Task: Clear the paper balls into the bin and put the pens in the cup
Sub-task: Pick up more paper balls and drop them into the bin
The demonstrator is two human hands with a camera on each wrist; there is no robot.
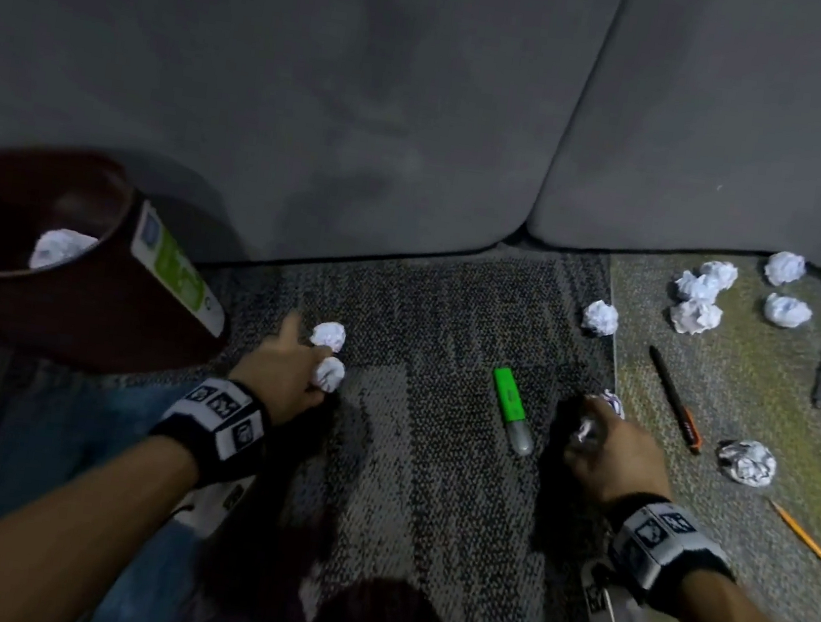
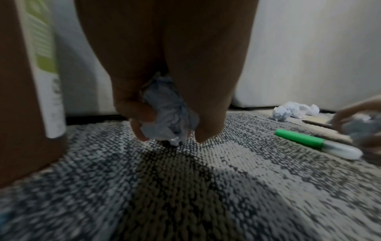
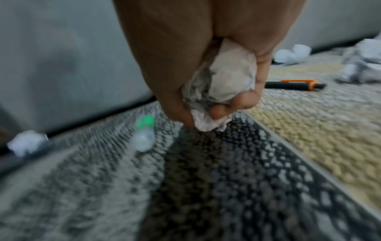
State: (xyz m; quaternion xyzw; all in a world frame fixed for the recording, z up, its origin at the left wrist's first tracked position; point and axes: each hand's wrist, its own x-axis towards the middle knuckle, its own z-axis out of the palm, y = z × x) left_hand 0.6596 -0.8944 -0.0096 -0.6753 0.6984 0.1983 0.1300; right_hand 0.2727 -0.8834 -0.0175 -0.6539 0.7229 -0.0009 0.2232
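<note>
- Left hand (image 1: 287,373), at 9 o'clock on the grey carpet (image 1: 410,466), grips a paper ball (image 1: 329,374); another ball (image 1: 328,335) lies just beyond its fingers.
- Right hand (image 1: 608,451), at 3 o'clock, clutches a crumpled ball (image 3: 218,84).
- Green highlighter (image 1: 510,408) lies between the hands.
- Dark bin (image 1: 105,294), at 10 o'clock, holds one ball (image 1: 60,248).
- More loose balls (image 1: 699,299) cluster at 2 o'clock, near a black pen (image 1: 674,397).
</note>
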